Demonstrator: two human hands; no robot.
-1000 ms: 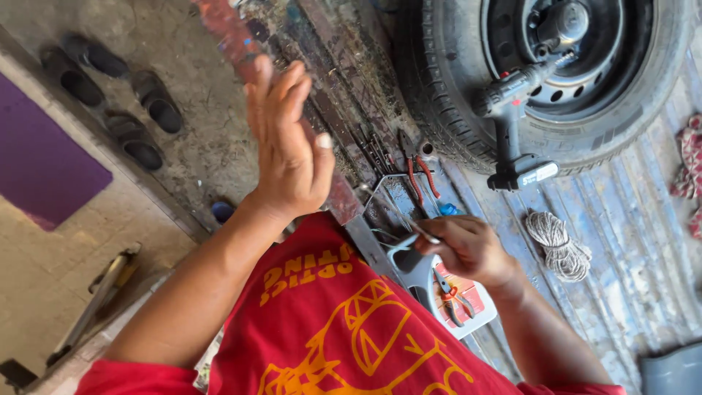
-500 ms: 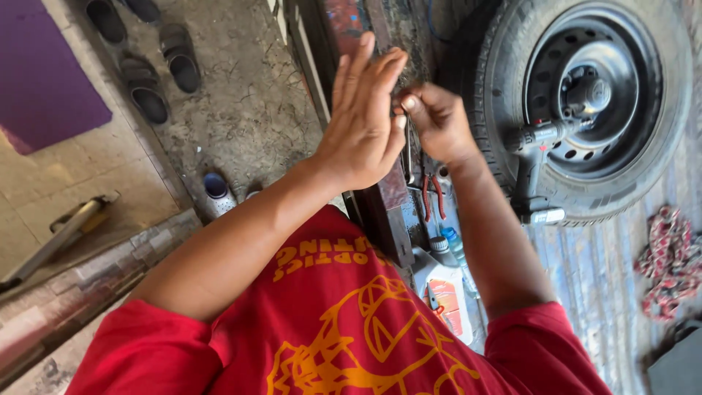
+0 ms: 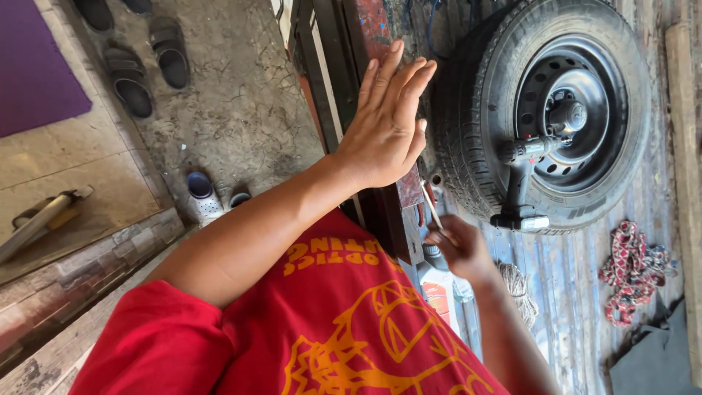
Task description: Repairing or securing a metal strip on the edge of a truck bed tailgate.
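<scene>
My left hand (image 3: 386, 126) is raised with its fingers straight and together, palm towards a rusty metal edge (image 3: 380, 33), and holds nothing. My right hand (image 3: 459, 247) is lower, just over the blue metal deck, pinching a thin pale stick (image 3: 431, 207) that points up towards the left hand. A small white box (image 3: 439, 296) with tools lies under the right hand, partly hidden by my red shirt.
A tyre on a black steel rim (image 3: 556, 110) lies to the right, with a grey power driver (image 3: 523, 183) resting on it. A red-and-white rope (image 3: 630, 271) and a coil of cord (image 3: 518, 281) lie on the deck. Sandals (image 3: 146, 62) and a purple mat (image 3: 36, 73) are on the concrete at left.
My right hand has dropped away from the left hand, down towards the deck, with the thin stick in it. The left hand stays raised and flat.
</scene>
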